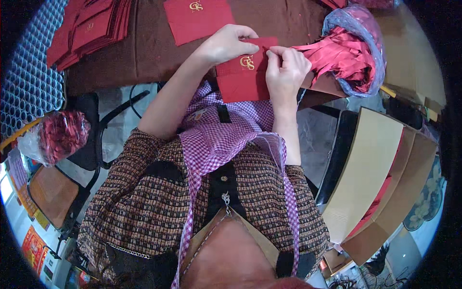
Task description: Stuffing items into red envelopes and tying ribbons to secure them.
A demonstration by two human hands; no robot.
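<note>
Left hand [226, 44] pinches envelope [243, 72] top edge; right hand [285, 70] fingertips closed on flap corner. Keep envelope flat, crease square, clear of ribbon bag [353, 48].

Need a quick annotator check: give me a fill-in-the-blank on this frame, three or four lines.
1. Both hands, the left hand and right hand, pinch the top edge of a ____ paper bag.
2. The emblem on that bag is ____ in colour.
3. The clear plastic bag beside the right hand holds red ____.

Missing: red; gold; ribbons
</note>
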